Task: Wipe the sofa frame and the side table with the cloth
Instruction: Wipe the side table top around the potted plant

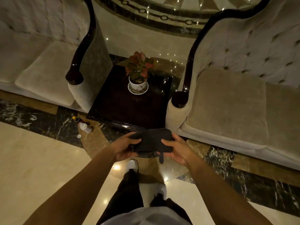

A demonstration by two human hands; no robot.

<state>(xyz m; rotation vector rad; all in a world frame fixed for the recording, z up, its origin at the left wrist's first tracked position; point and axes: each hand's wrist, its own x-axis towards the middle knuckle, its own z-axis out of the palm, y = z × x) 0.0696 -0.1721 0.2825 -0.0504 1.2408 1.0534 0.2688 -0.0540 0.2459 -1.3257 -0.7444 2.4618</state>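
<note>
Head view, soft dark cloth (151, 140) (folded), glossy square side table (129, 108)

Location type: hotel lobby or formal lounge. Indicators: polished marble floor (40, 159) with dark veined border and inlaid chain-pattern ring, ceiling light points reflected in surface. Two tufted beige sofas (243, 65) with glossy dark carved wooden frame (84, 41). Dark lacquered side table (129, 108) between sofas, potted plant (138, 73) on saucer standing on it.
</note>
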